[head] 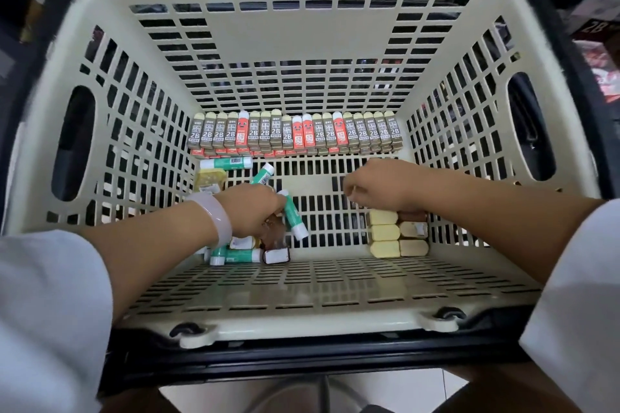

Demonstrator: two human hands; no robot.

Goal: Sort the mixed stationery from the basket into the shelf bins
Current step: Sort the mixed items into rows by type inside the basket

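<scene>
- Sleeves, white, both forearms reaching down into cream slotted basket.
- Left hand, pale bangle on wrist, fingers curled down into loose pile at near-left floor; looks closed on green-and-white glue stick, grip partly hidden.
- More glue sticks and small brown packs under and beside that hand.
- Right hand loosely curled, holding nothing visible, just above stacked pale yellow erasers at near-right.
- Far wall: tidy row of 2B lead boxes, grey with some red.
</scene>
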